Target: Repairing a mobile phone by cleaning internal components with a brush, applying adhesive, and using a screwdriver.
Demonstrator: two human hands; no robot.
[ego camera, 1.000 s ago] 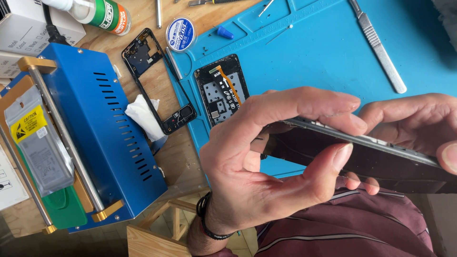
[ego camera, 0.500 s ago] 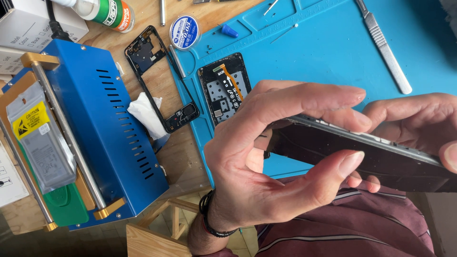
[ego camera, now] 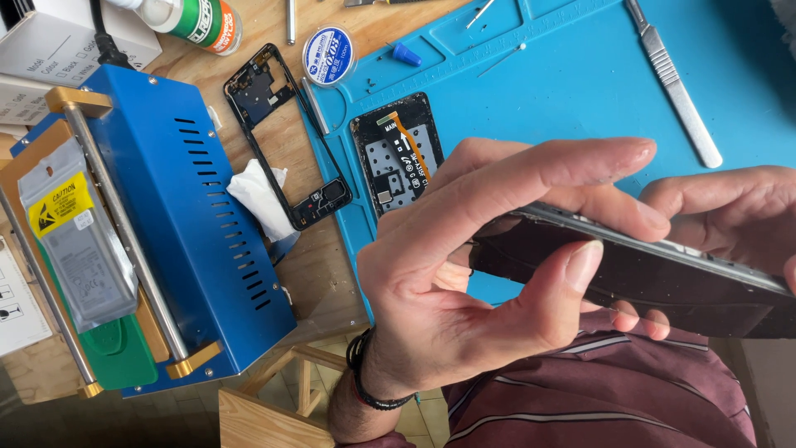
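While the left hand (ego camera: 464,274) pinches the near end of a thin dark glass phone panel (ego camera: 647,278) between thumb and forefinger, the right hand (ego camera: 730,216) grips its far end, keeping it raised edge-on above the blue silicone work mat (ego camera: 564,91).

We see only part of the dark phone panel (ego camera: 663,278): its right end runs off the right edge of the frame, and our left hand (ego camera: 464,282) covers its left end. Our right hand (ego camera: 730,211) is cut by the right edge, so we cannot tell how its fingers close on the panel. The lower part of the opened phone back (ego camera: 398,153) at centre is hidden behind the left hand. At upper left, the green-labelled bottle (ego camera: 195,18) and the white box (ego camera: 50,41) are cropped by the top edge. The tiny screws (ego camera: 369,80) on the blue mat (ego camera: 564,91) are too small to make out.
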